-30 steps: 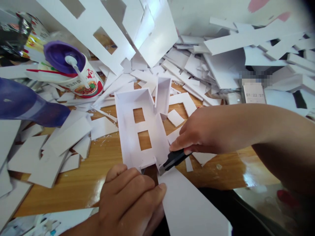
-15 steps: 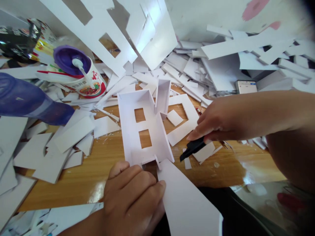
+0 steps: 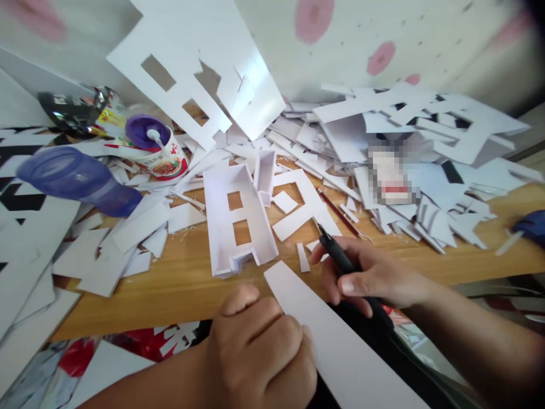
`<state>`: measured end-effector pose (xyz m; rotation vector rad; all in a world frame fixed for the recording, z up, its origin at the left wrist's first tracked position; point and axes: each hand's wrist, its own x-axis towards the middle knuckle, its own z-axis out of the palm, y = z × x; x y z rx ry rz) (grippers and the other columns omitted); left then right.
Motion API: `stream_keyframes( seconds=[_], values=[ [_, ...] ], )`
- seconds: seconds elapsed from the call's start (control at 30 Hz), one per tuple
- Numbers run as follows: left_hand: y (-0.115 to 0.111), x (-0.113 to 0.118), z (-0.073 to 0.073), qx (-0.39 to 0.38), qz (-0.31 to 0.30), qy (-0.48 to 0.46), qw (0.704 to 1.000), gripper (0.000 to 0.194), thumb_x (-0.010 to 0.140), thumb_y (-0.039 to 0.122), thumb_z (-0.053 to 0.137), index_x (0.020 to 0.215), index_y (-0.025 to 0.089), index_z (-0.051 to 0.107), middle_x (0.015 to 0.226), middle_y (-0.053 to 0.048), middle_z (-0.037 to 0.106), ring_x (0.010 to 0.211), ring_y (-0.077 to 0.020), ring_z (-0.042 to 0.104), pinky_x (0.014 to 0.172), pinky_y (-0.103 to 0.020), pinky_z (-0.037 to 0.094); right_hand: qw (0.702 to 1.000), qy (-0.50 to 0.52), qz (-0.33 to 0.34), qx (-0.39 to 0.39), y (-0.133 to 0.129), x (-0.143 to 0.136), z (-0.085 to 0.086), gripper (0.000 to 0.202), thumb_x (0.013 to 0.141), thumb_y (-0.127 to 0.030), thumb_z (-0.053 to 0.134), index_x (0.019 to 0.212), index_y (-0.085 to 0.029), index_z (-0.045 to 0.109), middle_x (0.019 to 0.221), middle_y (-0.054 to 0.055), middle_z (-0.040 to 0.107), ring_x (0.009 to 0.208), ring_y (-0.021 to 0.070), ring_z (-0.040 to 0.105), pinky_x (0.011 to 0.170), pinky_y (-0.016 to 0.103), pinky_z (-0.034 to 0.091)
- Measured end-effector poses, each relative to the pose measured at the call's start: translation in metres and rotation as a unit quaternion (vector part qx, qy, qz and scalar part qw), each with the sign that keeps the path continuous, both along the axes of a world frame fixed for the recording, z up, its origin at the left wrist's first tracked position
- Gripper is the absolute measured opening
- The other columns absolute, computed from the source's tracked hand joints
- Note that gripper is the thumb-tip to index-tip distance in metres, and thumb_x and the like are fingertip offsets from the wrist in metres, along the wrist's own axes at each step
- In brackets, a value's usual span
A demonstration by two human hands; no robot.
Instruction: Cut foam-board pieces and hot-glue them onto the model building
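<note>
My left hand (image 3: 264,346) is closed at the front edge, its fingers wrapped against a long white foam board strip (image 3: 315,318) that slants down to the right. In my right hand (image 3: 357,278) is a black utility knife (image 3: 338,253), its thin metal blade pointing up and left over the table. Just beyond my left hand stands an open white foam board box (image 3: 219,227) with two square cutouts and a notched front wall. Beyond the knife tip lies a flat foam board frame (image 3: 315,199), with a loose square piece (image 3: 284,202) inside its opening.
Foam board scraps (image 3: 145,227) cover the left of the wooden table (image 3: 170,295). A purple bottle (image 3: 80,176) lies there, near a noodle cup (image 3: 170,159). A large cutout sheet (image 3: 170,34) leans at the back. A red pencil (image 3: 336,210) lies right of the frame.
My right hand has lowered and turned the knife, so its tip now points up and left. My left hand and the strip have shifted right, away from the box. The view has tilted up.
</note>
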<state>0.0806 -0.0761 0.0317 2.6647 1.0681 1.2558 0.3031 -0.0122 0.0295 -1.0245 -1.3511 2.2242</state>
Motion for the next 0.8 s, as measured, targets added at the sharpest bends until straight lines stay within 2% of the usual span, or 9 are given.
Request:
stream_keyframes(
  seconds=[0.1,0.2,0.3,0.37,0.43,0.5,0.57,0.7,0.8],
  values=[
    [-0.003,0.006,0.002,0.044,-0.041,0.015,0.998,0.012,0.074,0.005,0.064,0.071,0.016,0.060,0.061,0.002,0.060,0.056,-0.0114,0.052,0.058,-0.033,0.031,0.998,0.031,-0.050,-0.017,-0.024,-0.001,0.003,0.054,0.066,-0.038,0.083,0.105,-0.019,0.051,0.073,-0.005,0.058,0.043,0.0045,0.049,0.034,0.015,0.039],
    [-0.003,0.004,0.009,0.047,-0.062,0.035,0.996,0.010,0.075,0.010,0.067,0.082,0.017,0.065,0.073,0.000,0.065,0.070,-0.0155,0.058,0.069,-0.036,0.041,0.993,0.032,-0.109,0.042,-0.039,0.002,0.008,0.045,0.065,-0.030,0.083,0.097,-0.021,0.053,0.075,-0.005,0.055,0.049,0.0053,0.050,0.037,0.014,0.040],
    [0.005,-0.011,0.022,0.010,-0.009,0.005,1.000,0.028,0.073,0.025,0.076,0.098,0.020,0.064,0.096,-0.006,0.064,0.095,-0.0228,0.059,0.088,-0.041,0.046,0.988,0.010,-0.104,0.116,-0.041,0.012,0.017,0.032,0.069,-0.026,0.080,0.092,-0.020,0.058,0.078,-0.003,0.057,0.057,0.0068,0.052,0.044,0.016,0.043],
    [0.017,-0.022,0.031,-0.062,0.050,-0.067,0.995,0.038,0.076,0.032,0.073,0.110,0.020,0.060,0.105,-0.009,0.062,0.098,-0.0231,0.058,0.087,-0.039,0.049,0.983,0.001,-0.070,0.167,-0.036,0.020,0.025,0.028,0.069,-0.022,0.078,0.091,-0.019,0.061,0.078,-0.003,0.058,0.061,0.0075,0.053,0.050,0.017,0.045],
    [0.030,-0.030,0.039,-0.246,0.024,-0.121,0.961,0.033,0.085,0.037,0.061,0.113,0.020,0.058,0.101,-0.008,0.063,0.086,-0.0188,0.061,0.074,-0.031,0.052,0.975,-0.001,-0.028,0.221,-0.028,0.025,0.032,0.027,0.069,-0.019,0.078,0.092,-0.017,0.062,0.078,-0.002,0.059,0.064,0.0076,0.054,0.054,0.017,0.045],
    [0.040,-0.032,0.045,-0.419,-0.045,-0.146,0.895,0.030,0.087,0.044,0.055,0.102,0.019,0.063,0.087,-0.006,0.065,0.072,-0.0155,0.060,0.060,-0.025,0.048,0.963,-0.002,0.019,0.267,-0.017,0.026,0.039,0.027,0.070,-0.018,0.077,0.093,-0.016,0.063,0.078,-0.002,0.060,0.063,0.0073,0.054,0.054,0.017,0.044],
    [0.047,-0.029,0.046,-0.524,-0.084,-0.153,0.833,0.029,0.084,0.045,0.060,0.087,0.017,0.065,0.072,-0.004,0.063,0.060,-0.0125,0.055,0.050,-0.021,0.042,0.951,-0.009,0.055,0.303,-0.004,0.022,0.045,0.028,0.071,-0.020,0.077,0.095,-0.015,0.064,0.078,-0.002,0.061,0.063,0.0074,0.054,0.055,0.018,0.045],
    [0.057,-0.024,0.044,-0.591,-0.076,-0.179,0.783,0.028,0.077,0.039,0.065,0.064,0.015,0.060,0.051,-0.002,0.057,0.043,-0.0079,0.044,0.039,-0.018,0.030,0.906,-0.064,0.086,0.410,0.026,0.013,0.060,0.025,0.074,-0.026,0.074,0.094,-0.015,0.064,0.079,-0.001,0.061,0.069,0.0108,0.057,0.061,0.022,0.047],
    [0.067,-0.029,0.040,-0.550,-0.027,-0.254,0.795,0.027,0.075,0.037,0.065,0.061,0.014,0.059,0.048,-0.001,0.055,0.041,-0.0074,0.042,0.039,-0.019,0.029,0.815,-0.214,-0.046,0.536,0.045,0.014,0.076,0.022,0.079,-0.035,0.070,0.089,-0.017,0.062,0.073,-0.002,0.059,0.063,0.0126,0.053,0.056,0.025,0.043]
  ],
)
